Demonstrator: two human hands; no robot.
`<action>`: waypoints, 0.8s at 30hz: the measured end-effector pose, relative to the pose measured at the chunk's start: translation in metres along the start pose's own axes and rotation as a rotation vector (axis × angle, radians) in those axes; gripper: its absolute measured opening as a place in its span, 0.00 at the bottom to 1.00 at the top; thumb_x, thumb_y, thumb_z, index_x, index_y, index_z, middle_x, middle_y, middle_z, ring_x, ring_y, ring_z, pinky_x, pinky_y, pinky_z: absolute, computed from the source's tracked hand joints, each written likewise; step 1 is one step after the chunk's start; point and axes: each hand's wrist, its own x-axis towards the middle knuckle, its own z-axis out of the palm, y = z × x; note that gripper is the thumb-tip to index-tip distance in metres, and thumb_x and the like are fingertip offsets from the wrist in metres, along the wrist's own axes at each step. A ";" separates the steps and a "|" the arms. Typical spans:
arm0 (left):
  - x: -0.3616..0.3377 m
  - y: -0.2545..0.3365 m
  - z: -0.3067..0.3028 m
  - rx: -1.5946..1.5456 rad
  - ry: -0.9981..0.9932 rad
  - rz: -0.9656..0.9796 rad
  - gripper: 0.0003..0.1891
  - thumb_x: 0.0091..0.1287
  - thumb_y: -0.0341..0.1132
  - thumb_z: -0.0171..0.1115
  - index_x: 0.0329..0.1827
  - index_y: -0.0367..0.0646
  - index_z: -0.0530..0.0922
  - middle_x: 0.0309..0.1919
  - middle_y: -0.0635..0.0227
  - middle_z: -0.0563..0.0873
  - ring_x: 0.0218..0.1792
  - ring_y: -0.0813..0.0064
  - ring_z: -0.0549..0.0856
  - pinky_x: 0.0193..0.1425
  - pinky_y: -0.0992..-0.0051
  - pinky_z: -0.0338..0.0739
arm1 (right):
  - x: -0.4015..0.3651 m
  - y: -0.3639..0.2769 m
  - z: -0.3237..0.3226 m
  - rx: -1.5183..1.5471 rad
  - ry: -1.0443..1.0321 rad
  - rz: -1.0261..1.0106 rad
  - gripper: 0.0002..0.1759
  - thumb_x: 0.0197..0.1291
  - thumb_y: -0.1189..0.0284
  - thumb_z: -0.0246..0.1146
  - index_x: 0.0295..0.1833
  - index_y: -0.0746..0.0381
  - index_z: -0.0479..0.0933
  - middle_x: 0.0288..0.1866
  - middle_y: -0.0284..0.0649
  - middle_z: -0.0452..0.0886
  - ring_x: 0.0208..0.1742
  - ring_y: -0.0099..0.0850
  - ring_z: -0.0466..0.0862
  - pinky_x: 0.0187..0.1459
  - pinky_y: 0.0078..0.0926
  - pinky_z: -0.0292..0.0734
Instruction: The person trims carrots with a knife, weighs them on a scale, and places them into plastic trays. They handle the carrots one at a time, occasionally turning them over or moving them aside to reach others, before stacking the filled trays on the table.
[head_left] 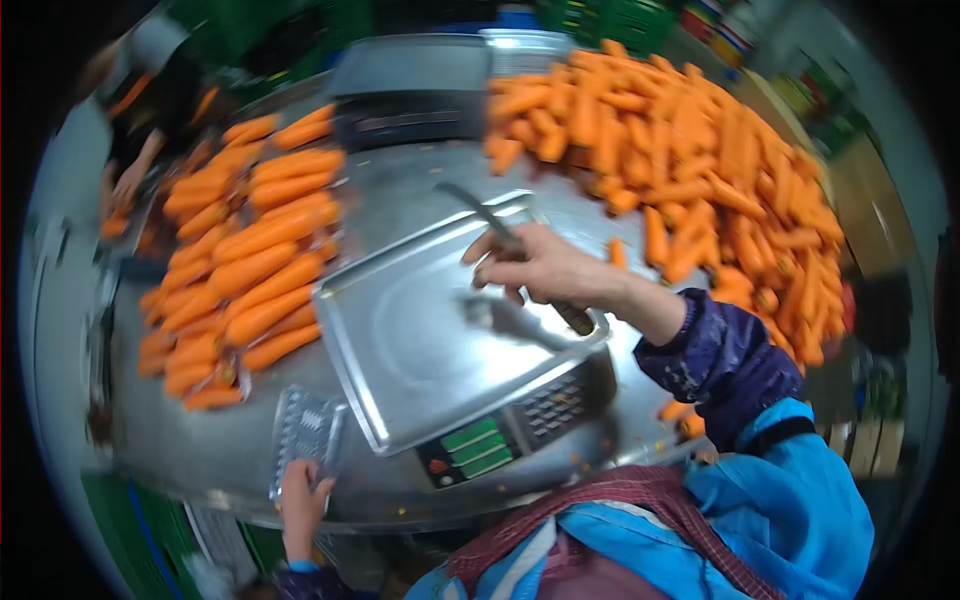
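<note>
My right hand (545, 268) is wrapped round a knife (478, 207). Its curved blade points up and left, while the handle end shows below my palm. Beneath that hand is a scale with a bare metal pan (400, 340); its green display (475, 447) and keypad (550, 410) face me. At the lower left, my left hand (303, 500) pinches the near edge of a clear plastic tray (305, 425) by the table's front edge. The tray looks empty, though glare blurs its inside.
A large heap of loose carrots (690, 150) covers the right side. Packed carrots (250, 250) in clear trays are stacked at the left. A second, dark scale (410, 85) stands at the back. Another person's hand (130, 185) is at the far left.
</note>
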 end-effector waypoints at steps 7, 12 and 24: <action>-0.023 -0.014 0.039 0.041 0.335 0.047 0.07 0.56 0.23 0.60 0.27 0.34 0.69 0.24 0.58 0.74 0.26 0.60 0.72 0.34 0.66 0.68 | -0.118 0.094 -0.001 0.291 0.140 0.092 0.18 0.56 0.72 0.60 0.51 0.68 0.72 0.31 0.37 0.80 0.21 0.18 0.73 0.20 0.16 0.67; -0.019 -0.026 0.029 0.198 0.123 -0.063 0.12 0.65 0.36 0.58 0.40 0.34 0.78 0.33 0.49 0.81 0.34 0.52 0.78 0.41 0.61 0.72 | -0.176 0.124 -0.010 0.294 0.180 0.118 0.20 0.56 0.70 0.59 0.54 0.66 0.71 0.33 0.34 0.77 0.24 0.17 0.72 0.20 0.13 0.64; -0.016 -0.035 0.044 0.398 0.353 0.201 0.07 0.66 0.29 0.52 0.34 0.34 0.67 0.30 0.51 0.72 0.32 0.51 0.72 0.37 0.61 0.66 | -0.249 0.171 -0.039 0.405 0.388 0.286 0.19 0.55 0.72 0.59 0.52 0.69 0.71 0.34 0.39 0.80 0.21 0.18 0.73 0.17 0.15 0.64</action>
